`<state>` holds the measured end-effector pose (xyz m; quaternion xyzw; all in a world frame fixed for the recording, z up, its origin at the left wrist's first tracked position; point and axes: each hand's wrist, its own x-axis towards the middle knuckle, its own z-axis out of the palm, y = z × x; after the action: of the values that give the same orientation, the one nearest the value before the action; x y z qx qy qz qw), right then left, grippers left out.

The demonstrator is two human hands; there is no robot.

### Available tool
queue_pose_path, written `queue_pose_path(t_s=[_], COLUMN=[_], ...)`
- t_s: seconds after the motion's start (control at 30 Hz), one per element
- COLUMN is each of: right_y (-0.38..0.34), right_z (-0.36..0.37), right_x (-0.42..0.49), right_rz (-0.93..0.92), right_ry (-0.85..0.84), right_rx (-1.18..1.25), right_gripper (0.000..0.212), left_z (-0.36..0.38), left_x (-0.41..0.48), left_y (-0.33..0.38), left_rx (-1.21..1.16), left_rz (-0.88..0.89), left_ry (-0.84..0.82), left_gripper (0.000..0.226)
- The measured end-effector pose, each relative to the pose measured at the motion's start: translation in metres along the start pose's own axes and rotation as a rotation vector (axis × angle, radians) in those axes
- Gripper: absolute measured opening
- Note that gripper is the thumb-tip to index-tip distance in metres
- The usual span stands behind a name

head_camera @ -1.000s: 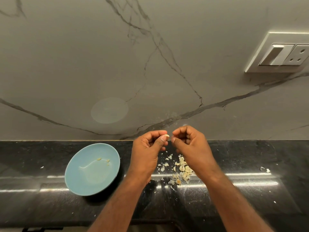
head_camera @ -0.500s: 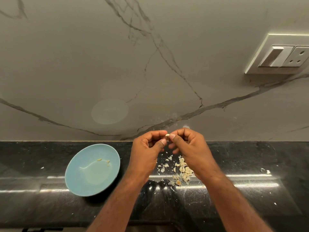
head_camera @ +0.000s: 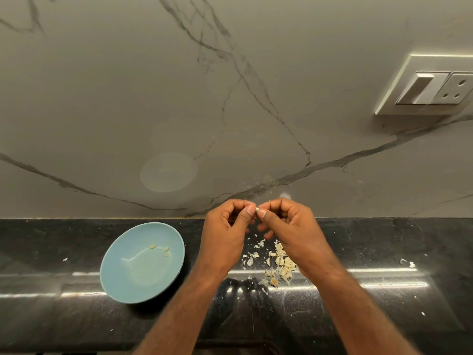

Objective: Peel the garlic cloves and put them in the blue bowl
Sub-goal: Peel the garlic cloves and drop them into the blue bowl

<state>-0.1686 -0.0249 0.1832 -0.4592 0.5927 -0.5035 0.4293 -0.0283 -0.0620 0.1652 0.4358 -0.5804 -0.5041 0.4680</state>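
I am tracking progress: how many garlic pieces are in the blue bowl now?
3 garlic pieces in the blue bowl: one on the left, two close together just right of it. Nothing hides the bowl.

counter (head_camera: pixel 64 319): I read polished black stone, glossy, flecked, mirroring light strips.
wall (head_camera: pixel 128 98): grey marble-look slab with dark veins, smooth, soft sheen.
blue bowl (head_camera: pixel 133 278): smooth, satin glaze to my eye.
garlic skins (head_camera: pixel 281 265): dry, papery flakes.
switch plate (head_camera: pixel 399 98): white glossy plastic.
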Motion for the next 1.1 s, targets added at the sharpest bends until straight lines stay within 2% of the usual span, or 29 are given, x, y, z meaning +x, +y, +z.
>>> queue_pose_path(t_s=[0.2,0.47,0.67,0.73,0.87,1.1], right_y=[-0.002,-0.005,-0.006,-0.006,-0.004,0.001], right_z=[0.002,0.005,0.003,0.003,0.007,0.012], right_x=[0.0,0.0,0.001,0.0,-0.003,-0.007], right_rz=[0.032,0.272,0.361,0.338,0.212,-0.038], right_ry=[0.006,-0.057,-0.09,-0.087,-0.065,0.014], right_rx=[0.014,0.311,0.439,0.398,0.227,-0.016], right_gripper=[0.011,0.014,0.013,0.012,0.012,0.01], left_z=[0.0,0.004,0.003,0.002,0.0,0.002], left_x=[-0.002,-0.002,0.001,0.003,0.003,0.002], left_y=[-0.001,-0.012,-0.017,-0.018,-0.017,-0.008], left_rx=[0.053,0.335,0.451,0.501,0.551,0.538], left_rz=[0.061,0.358,0.48,0.501,0.404,0.35], left_ry=[-0.035,-0.002,-0.025,-0.035,-0.05,-0.054], left_gripper=[0.014,0.011,0.016,0.023,0.015,0.018])
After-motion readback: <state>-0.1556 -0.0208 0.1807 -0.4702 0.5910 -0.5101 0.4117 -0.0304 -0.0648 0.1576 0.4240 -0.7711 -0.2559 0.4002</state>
